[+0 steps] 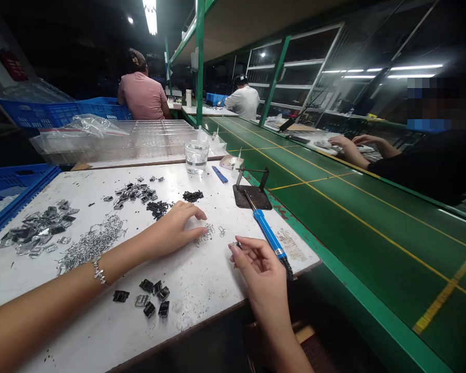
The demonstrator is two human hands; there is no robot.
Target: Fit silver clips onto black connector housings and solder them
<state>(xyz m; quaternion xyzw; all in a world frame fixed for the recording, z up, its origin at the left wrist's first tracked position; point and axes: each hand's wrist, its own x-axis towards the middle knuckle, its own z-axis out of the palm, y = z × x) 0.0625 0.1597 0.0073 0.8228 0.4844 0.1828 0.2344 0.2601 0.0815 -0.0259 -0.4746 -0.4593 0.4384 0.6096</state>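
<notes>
My left hand (179,223) reaches over the white tabletop with thumb and fingers apart, its fingertips beside a small heap of bent metal wire pieces (206,233). Pinched between thumb and fingers of my right hand (258,259) is a small dark part (236,243), too covered to make out fully. A blue-handled soldering iron (270,233) lies just right of that hand, its tip on a dark metal stand (252,197). Small black parts form two little piles, one (157,209) by my left hand and another (193,196) behind it.
Black and clear plastic pieces (39,228), a wire heap (91,243) and more plastic parts (155,295) lie leftward. A glass of clear liquid (196,157) stands behind. A green conveyor belt (334,202) runs along the right. Several people work nearby, one person's hands (353,145) across the belt.
</notes>
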